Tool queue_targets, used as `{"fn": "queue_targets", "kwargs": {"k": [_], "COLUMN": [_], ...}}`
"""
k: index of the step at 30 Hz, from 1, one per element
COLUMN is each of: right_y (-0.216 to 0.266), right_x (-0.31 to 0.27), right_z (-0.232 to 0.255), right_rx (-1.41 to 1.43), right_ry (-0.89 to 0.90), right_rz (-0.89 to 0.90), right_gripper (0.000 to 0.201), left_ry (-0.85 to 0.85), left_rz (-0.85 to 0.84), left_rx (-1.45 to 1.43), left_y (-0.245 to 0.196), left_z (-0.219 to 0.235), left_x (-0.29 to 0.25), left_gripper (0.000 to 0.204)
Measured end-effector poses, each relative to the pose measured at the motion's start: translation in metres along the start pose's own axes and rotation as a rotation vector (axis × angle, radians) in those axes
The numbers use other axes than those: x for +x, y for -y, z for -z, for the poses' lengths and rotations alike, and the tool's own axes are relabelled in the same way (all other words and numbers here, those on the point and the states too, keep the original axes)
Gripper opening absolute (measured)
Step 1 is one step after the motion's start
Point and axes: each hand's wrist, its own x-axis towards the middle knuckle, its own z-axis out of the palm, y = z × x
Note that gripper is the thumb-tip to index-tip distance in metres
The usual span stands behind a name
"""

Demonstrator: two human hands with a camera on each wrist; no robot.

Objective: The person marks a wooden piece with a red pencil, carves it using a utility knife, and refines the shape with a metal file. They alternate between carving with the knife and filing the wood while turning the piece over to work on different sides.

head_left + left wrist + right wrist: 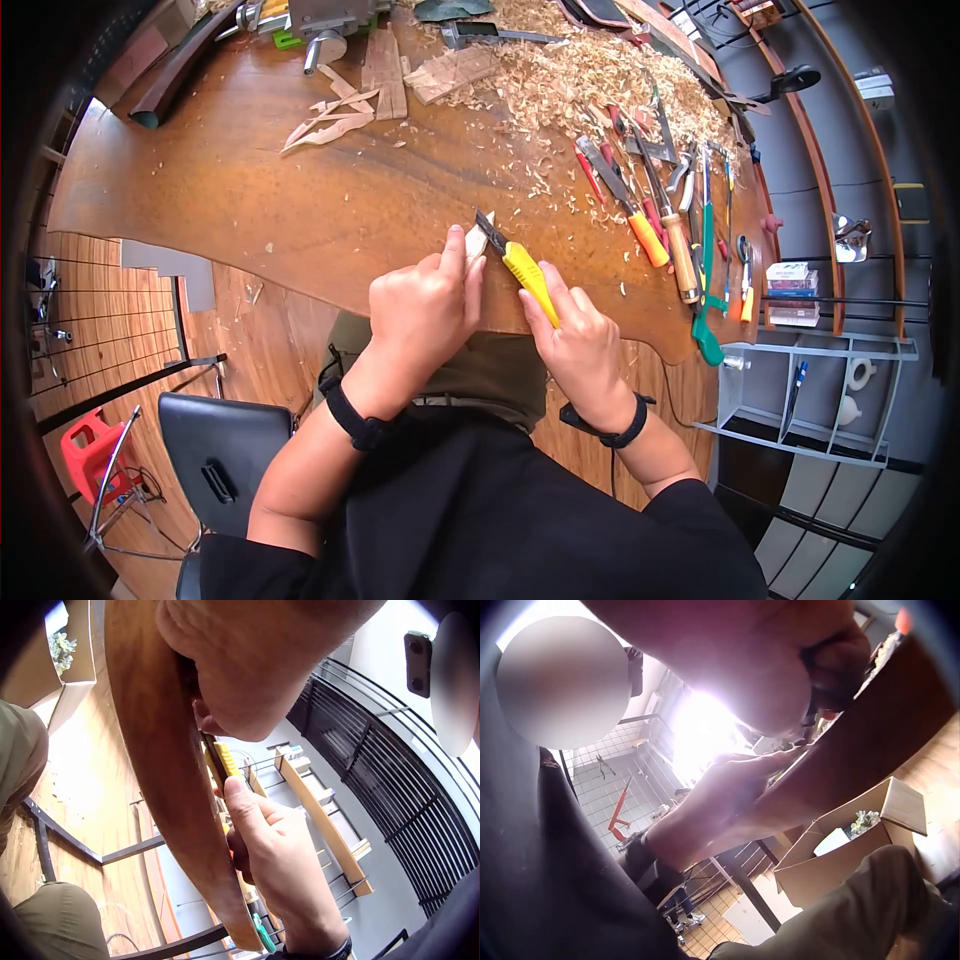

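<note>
Shavings (590, 82) and tools (681, 255) lie beyond left grip (425, 300) holding wood (476, 242), right grip (582, 338) holding knife (528, 275).

Bright yellow and pale cream against warm brown

Your knife (533, 285) has a bright yellow body and a dark grey blade (489, 231), while your wood piece (477, 243) is pale cream. The table (330, 205) before you is reddish brown, streaked with darker grain. Your shavings (565, 85) run from light straw to tan. Among your tools, one handle (648, 238) goes from yellow to orange and another grip (708, 343) is solid green. You wear a plain black shirt (480, 500), olive trousers (490, 365) and black wristbands (350, 415). Near you are a black chair (225, 450), a red stool (92, 450) and an orange-brown floor (262, 325) patterned in planks.
</note>
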Motion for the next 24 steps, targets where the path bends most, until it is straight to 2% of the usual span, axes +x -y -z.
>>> {"fn": "queue_targets", "kwargs": {"k": [5,16,24], "right_y": [-0.008,-0.015,-0.005], "right_x": [-0.011,-0.009,0.006], "right_z": [0.008,0.005,0.004], "right_rx": [-0.076,0.2,0.133], "right_ry": [0.042,-0.01,0.043], "right_rz": [-0.064,-0.029,-0.015], "right_gripper": [0.042,0.04,0.041], "left_ry": [0.052,0.037,0.039], "left_rz": [0.038,0.029,0.023], "left_rx": [-0.024,-0.025,-0.01], "left_y": [-0.003,-0.003,-0.002], "left_z": [0.003,0.005,0.003], "left_x": [0.0,0.0,-0.002], "left_gripper": [0.036,0.038,0.039]}}
